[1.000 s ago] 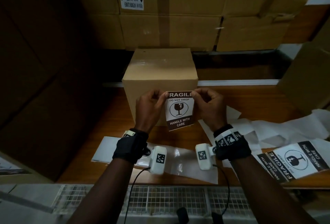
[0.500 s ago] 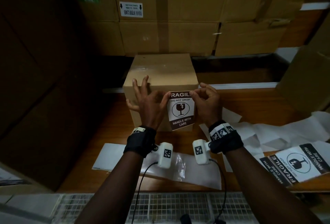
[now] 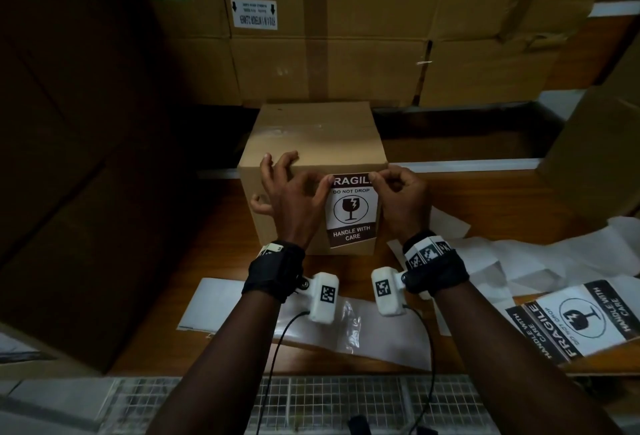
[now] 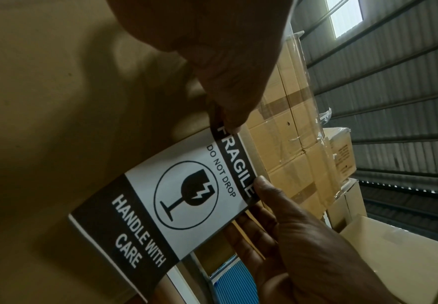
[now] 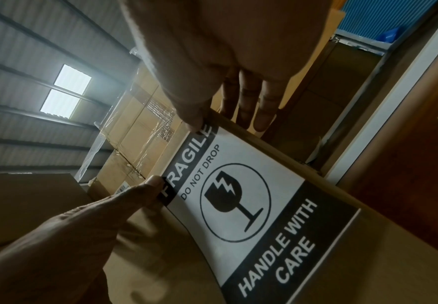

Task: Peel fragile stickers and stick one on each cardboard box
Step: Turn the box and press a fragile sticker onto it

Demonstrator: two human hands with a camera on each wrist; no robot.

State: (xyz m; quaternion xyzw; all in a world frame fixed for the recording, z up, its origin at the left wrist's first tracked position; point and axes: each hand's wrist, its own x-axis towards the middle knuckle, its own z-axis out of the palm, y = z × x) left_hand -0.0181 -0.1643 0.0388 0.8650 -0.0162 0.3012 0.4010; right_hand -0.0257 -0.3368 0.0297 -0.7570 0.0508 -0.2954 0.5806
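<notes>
A small cardboard box [image 3: 311, 136] stands on the wooden table [image 3: 207, 271]. A black and white fragile sticker [image 3: 351, 212] lies upright against its front face, towards the right edge. My left hand [image 3: 294, 192] presses its thumb on the sticker's top left corner, with the other fingers spread over the box's top edge. My right hand [image 3: 401, 192] pinches the top right corner. In the left wrist view the right hand's fingers [image 4: 241, 224] show behind the sticker [image 4: 186, 197], so that edge stands off the box [image 4: 57, 102]. The right wrist view shows the sticker [image 5: 238, 195] and the left thumb [image 5: 150, 183].
Large cartons [image 3: 329, 36] are stacked behind the small box. A dark carton [image 3: 69, 192] stands at the left, another [image 3: 606, 157] at the right. Spare fragile stickers [image 3: 581, 320] and white backing papers [image 3: 519, 254] lie at the right. A backing sheet [image 3: 225, 306] lies under my wrists.
Both hands have carried the sticker up against the box's front face. My left hand has let go of its pinch, spread its fingers over the top edge, and now presses with the thumb.
</notes>
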